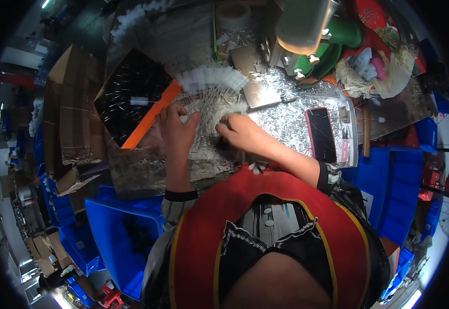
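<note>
On the worktable (175,167), a fanned bunch of small brushes (211,80) lies in front of me, white bristle heads at the far end and thin wire stems toward me. My left hand (175,129) rests at the left side of the stems. Its thumb stands apart from the bent fingers, and nothing shows between them. At the right side of the stems, my right hand (241,134) has its fingers curled and pinched together. A pale bristle head shows just beyond these fingertips; what they grip is hidden. Shiny wire clippings (286,118) cover the metal tray to the right.
A black panel with an orange edge (155,116) lies left of my hands. A red-cased phone (321,135) lies on the clippings. The green machine (345,33) and a lamp (300,26) stand far right. Blue crates (124,242) and a cardboard box (75,108) flank the table.
</note>
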`<state>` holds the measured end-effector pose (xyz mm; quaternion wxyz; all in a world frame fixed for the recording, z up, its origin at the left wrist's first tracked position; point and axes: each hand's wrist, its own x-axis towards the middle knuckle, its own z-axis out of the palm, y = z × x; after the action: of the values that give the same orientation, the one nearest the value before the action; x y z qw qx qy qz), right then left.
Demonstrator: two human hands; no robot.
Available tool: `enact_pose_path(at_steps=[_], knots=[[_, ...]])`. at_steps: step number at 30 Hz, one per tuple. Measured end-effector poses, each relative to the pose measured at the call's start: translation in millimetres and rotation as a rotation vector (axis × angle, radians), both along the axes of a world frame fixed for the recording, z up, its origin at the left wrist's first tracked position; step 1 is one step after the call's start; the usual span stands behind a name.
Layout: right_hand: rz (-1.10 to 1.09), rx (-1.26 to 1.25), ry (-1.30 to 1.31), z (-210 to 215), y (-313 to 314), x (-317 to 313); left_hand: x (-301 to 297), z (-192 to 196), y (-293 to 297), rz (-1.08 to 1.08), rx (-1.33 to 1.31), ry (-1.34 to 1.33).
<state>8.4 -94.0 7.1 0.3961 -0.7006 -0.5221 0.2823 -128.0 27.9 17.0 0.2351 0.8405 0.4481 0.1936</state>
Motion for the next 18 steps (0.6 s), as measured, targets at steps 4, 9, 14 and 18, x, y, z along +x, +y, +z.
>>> enact_pose_path(at_steps=[4,9,14,18], knots=[[-0.121,-0.051,0.053,-1.7,29.7,1.5,0.0,-16.6,10.4,0.096,0.047,-0.067],[-0.141,-0.028,-0.027,-9.8,52.9,-5.5,13.4,-31.9,16.2,0.192,-0.297,-0.775],[-0.125,-0.088,-0.009,-17.1,60.8,-6.0,11.3,-16.1,17.2,0.216,-0.205,-0.926],[-0.133,-0.084,-0.003,-24.5,63.3,-4.3,9.6,-3.4,14.4,0.152,-0.264,-0.639]])
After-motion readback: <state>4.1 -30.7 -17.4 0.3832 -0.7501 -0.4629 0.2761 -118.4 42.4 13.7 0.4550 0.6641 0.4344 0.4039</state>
